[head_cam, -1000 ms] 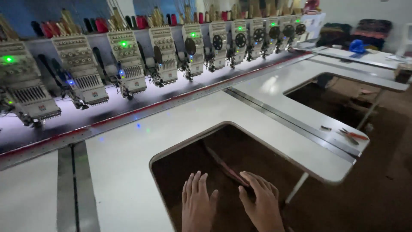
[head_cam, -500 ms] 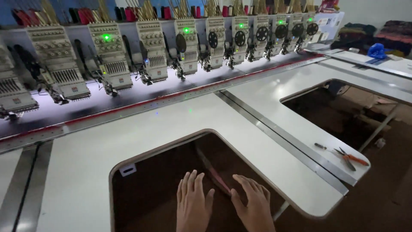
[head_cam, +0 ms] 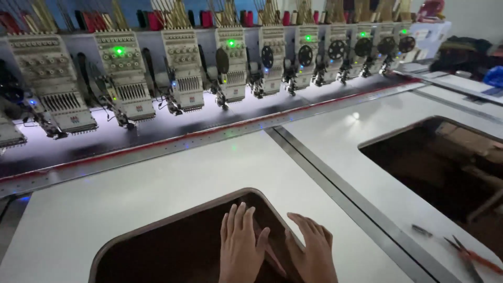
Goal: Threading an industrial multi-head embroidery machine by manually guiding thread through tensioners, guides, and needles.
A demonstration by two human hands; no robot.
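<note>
My left hand (head_cam: pixel 240 246) and my right hand (head_cam: pixel 313 251) are stretched out side by side at the bottom of the view, fingers apart and palms down, holding nothing. They hover over a dark rounded cut-out (head_cam: pixel 178 246) in the white machine table (head_cam: pixel 173 178), with the right hand near the cut-out's right rim. Behind the table runs a long row of embroidery heads (head_cam: pixel 230 63), several with green lights lit.
A metal rail (head_cam: pixel 340 188) crosses the table diagonally to the right of my hands. Red-handled snips (head_cam: pixel 469 255) and a small dark piece (head_cam: pixel 422 230) lie near the right edge. A second cut-out (head_cam: pixel 445 162) opens at the right. Thread cones line the top.
The view has shifted so the machine heads and table slid to the right. My hands stay outstretched over the cut-out, and the snips now sit at the far lower right.
</note>
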